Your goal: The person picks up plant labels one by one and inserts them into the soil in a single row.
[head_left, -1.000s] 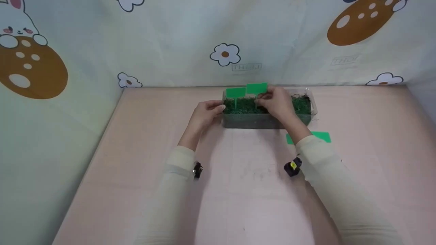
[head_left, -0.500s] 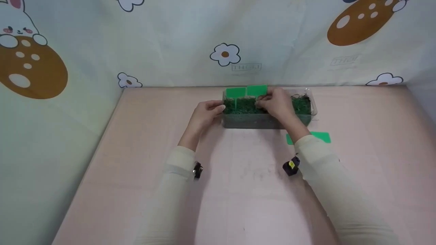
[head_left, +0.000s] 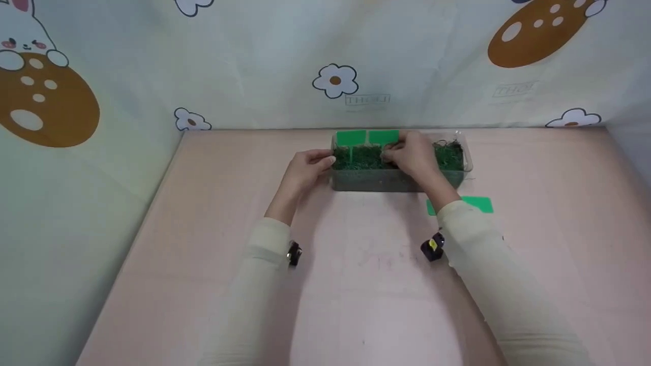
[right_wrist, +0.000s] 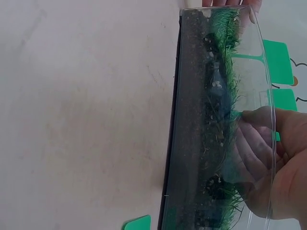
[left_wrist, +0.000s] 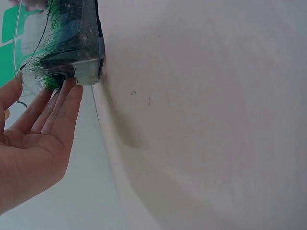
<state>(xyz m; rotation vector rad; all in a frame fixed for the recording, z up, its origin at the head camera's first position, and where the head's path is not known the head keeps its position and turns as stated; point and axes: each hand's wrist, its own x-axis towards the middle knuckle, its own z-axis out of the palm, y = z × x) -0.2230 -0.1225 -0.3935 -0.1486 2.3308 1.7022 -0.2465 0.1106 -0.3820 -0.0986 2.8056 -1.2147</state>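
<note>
A clear plastic box (head_left: 381, 181) of dark soil and green grass (right_wrist: 225, 26) stands at the table's back edge. Two green plant labels stand upright in it: the left label (head_left: 351, 138) by itself, the second label (head_left: 383, 136) in my right hand (head_left: 417, 155). Thumb and fingers of that hand pinch this label's stem low, close to the grass, as the right wrist view shows through the clear wall. My left hand (head_left: 305, 170) rests its nearly straight fingers (left_wrist: 67, 105) against the box's left end, the thumb at the rim.
Flat green label pieces (head_left: 478, 204) lie on the pink table cover (head_left: 356, 284) in front of the box, partly hidden under my right forearm. A patterned cloth wall (head_left: 264, 66) rises right behind the box.
My right hand has pressed the second label down into the grass; its top has sunk and straightened, level with the left label. The left hand has stayed at the box's end.
</note>
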